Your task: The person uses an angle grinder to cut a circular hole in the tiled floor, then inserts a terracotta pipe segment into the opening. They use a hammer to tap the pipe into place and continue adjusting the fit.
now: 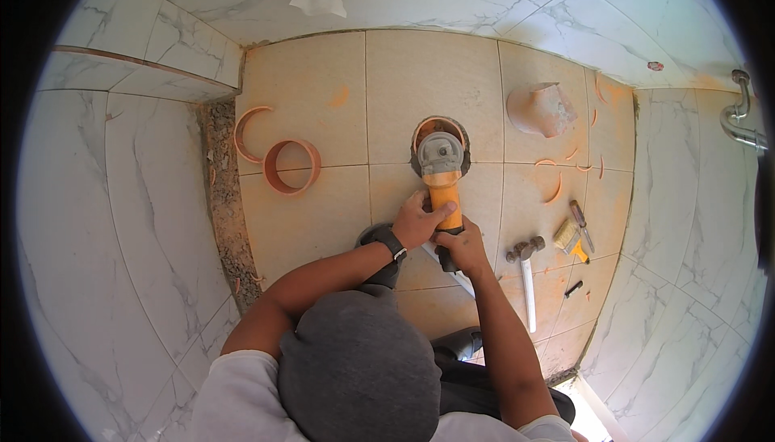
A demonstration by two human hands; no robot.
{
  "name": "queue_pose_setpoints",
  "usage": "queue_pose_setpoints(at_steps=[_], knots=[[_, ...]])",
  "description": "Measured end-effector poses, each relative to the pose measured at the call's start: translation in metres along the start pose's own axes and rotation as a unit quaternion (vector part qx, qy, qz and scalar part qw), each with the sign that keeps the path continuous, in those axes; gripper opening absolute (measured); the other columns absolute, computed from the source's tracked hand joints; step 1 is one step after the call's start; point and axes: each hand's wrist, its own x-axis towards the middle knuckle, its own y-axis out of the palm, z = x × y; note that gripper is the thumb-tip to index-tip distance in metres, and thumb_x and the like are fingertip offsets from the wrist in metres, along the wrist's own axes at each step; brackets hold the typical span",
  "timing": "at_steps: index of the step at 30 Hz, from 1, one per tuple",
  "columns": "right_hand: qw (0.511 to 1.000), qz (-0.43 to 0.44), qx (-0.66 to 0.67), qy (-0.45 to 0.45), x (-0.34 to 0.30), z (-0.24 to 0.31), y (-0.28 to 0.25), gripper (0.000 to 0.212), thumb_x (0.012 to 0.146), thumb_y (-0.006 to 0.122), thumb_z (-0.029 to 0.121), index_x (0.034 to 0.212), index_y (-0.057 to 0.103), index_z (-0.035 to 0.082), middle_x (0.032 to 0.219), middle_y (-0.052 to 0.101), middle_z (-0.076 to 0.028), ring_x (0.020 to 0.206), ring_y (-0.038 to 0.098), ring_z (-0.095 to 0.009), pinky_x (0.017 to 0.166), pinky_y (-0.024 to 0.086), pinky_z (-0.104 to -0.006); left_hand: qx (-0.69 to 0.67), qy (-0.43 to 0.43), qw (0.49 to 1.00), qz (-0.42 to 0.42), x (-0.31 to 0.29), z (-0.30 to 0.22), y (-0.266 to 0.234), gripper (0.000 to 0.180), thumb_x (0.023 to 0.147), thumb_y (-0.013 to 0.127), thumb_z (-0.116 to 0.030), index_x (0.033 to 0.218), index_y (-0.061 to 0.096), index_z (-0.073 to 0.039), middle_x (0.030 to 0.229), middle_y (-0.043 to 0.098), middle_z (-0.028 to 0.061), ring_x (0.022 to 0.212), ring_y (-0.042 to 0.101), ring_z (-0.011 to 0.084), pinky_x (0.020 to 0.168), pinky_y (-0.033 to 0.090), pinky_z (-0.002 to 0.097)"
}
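Note:
Both my hands are closed around a yellow and grey angle grinder [446, 192]. My left hand [416, 221], with a dark watch at the wrist, wraps the body from its left side. Lower down, my right hand [465, 247] grips the dark rear end. The grinder's grey head lies over a round orange pipe end [440, 124] set in a dark-edged hole in the floor. Its disc is hidden beneath the head, so I cannot tell whether it touches the pipe.
Orange pipe rings [292, 191] lie on the left, beside a rubble-filled gap [222, 192] along the wall. To the right are a broken pipe piece [534, 111], curved slivers [554, 190], a hammer [527, 280], a brush [567, 236] and a black marker [573, 289].

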Motion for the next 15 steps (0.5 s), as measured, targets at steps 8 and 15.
queue_pose_setpoints(at_steps=[8,15], knots=[[1.000,0.004,0.003,0.002,0.0013,-0.0015,0.0003,0.042,0.071,0.076,0.018,0.103,0.063,-0.005,0.085,0.068,-0.010,0.072,0.064,-0.017,0.067,0.052,-0.0308,-0.001,0.006,1.000,0.001,-0.0001,-0.0001,-0.0007,0.055,0.092,0.075,-0.038,0.121,0.063,0.007,0.108,0.072,0.0151,0.097,0.069,0.0184,0.084,0.056,0.0326],[1.000,0.007,-0.010,-0.011,0.0019,-0.0040,-0.0002,0.038,0.074,0.075,0.013,0.106,0.062,-0.004,0.084,0.068,-0.009,0.068,0.065,-0.017,0.064,0.053,-0.0310,0.000,0.002,1.000,0.002,0.0005,-0.0001,-0.0006,0.055,0.092,0.076,-0.038,0.121,0.062,0.007,0.108,0.072,0.0150,0.097,0.070,0.0185,0.083,0.056,0.0323]])
